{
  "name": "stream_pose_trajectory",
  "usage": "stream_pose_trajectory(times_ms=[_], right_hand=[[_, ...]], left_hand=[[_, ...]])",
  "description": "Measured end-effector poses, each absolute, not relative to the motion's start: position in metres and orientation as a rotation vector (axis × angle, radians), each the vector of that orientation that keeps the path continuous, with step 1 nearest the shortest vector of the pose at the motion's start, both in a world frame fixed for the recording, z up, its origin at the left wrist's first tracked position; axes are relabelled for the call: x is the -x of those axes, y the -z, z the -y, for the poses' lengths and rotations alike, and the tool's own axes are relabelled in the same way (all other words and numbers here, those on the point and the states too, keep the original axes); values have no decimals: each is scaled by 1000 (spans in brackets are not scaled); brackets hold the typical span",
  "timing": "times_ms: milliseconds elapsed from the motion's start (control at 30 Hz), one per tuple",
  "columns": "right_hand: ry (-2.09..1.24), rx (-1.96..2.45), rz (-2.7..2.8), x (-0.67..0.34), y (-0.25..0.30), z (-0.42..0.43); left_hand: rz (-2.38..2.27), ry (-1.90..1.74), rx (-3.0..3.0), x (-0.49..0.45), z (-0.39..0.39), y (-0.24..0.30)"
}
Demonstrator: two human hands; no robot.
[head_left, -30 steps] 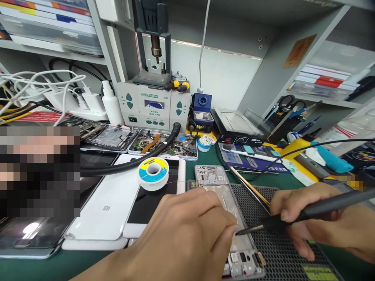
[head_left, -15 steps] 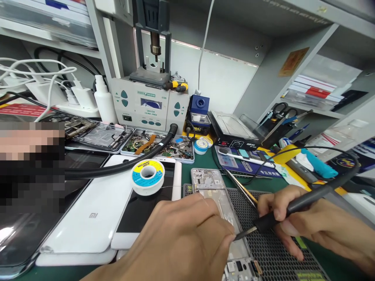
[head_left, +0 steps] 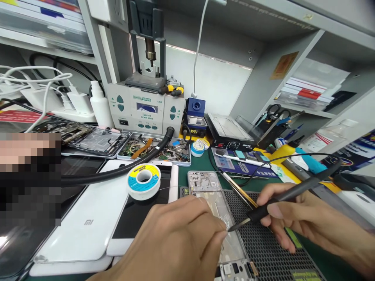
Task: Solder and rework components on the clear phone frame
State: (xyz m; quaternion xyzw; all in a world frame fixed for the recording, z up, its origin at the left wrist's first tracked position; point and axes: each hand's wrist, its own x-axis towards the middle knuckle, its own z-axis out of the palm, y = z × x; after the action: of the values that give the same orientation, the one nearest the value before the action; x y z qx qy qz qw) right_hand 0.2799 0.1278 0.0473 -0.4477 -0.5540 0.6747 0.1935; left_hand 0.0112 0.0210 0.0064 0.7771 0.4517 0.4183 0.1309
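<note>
My right hand (head_left: 295, 218) grips a black soldering iron (head_left: 290, 191), its tip angled down-left over a phone frame (head_left: 205, 181). Fingers closed in a pinch, my left hand (head_left: 181, 238) covers part of that frame, with its fingertips right beside the iron's tip. A thin solder wire (head_left: 168, 187) runs from the solder spool (head_left: 143, 181) toward my left hand; its end in the pinch is hidden. Gold-and-silver tweezers (head_left: 238, 189) reach behind my right fingers; whether they are held I cannot tell. At the frame's lower end, a board with small parts (head_left: 234, 269) shows.
Below the frame lies a perforated dark mat (head_left: 258, 242). White phones (head_left: 79, 218) are stacked on the left, crossed by a thick black hose (head_left: 117, 175). Behind stand a hot-air station (head_left: 137, 109), a tray of boards (head_left: 155, 148) and a black heating plate (head_left: 231, 132).
The iron's tip and my left fingertips have shifted slightly left and up, staying close together. The whole view has moved a little. Both hands keep their grips.
</note>
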Motion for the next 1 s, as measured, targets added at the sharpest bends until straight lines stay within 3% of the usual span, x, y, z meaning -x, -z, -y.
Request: stream_pose_trajectory(times_ms=[1000], right_hand=[[-1921,1288,1442,-267,-49,-122]], left_hand=[[-1259,-1252,-2159,-21,-23,-7]])
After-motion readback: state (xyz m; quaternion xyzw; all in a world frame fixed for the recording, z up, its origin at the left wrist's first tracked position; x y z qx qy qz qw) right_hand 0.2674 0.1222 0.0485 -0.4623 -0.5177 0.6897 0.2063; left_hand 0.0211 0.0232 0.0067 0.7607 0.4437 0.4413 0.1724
